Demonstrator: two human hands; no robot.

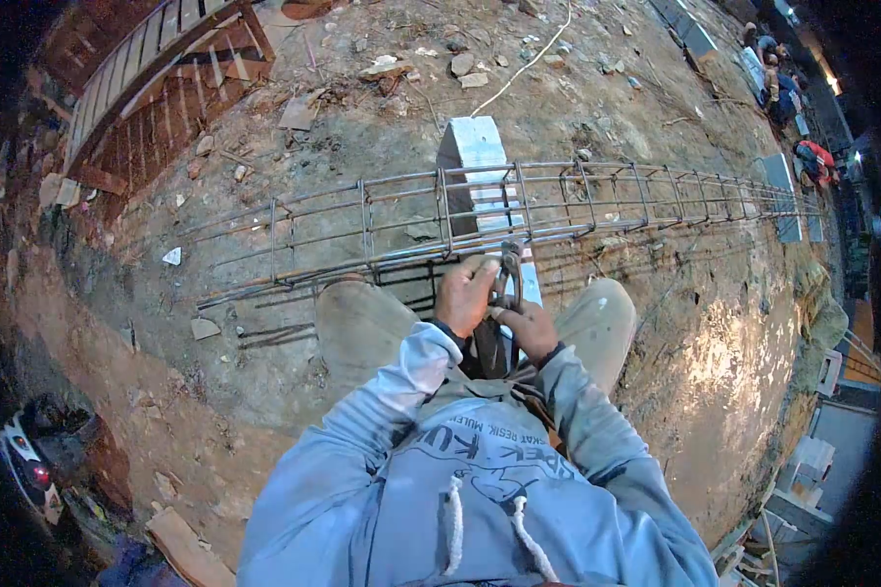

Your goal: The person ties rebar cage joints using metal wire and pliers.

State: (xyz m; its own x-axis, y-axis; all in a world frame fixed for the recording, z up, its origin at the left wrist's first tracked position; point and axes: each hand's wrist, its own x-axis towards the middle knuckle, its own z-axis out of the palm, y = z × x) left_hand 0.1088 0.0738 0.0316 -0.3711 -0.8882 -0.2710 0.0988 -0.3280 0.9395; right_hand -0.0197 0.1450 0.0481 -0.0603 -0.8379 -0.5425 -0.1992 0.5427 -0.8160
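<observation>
A long rebar cage (382,233) of rods and square stirrups runs across the view in front of my knees. It rests over a pale block (480,157). My right hand (529,330) is wrapped around the handles of a pair of pincers (509,272), whose head points up at the near rod of the cage. Close beside it on the left, my left hand (465,293) is closed with thumb and fingers pressed together just below the same rod. What it pinches, if anything, is too small to make out.
Stones and rubble (462,65) lie on the bare dirt, with a pale cord (524,61) beyond the block. A slatted wooden frame (157,93) stands at upper left. More blocks (781,186) support the cage's far right end, near several people (778,83). A motorcycle (31,465) is at lower left.
</observation>
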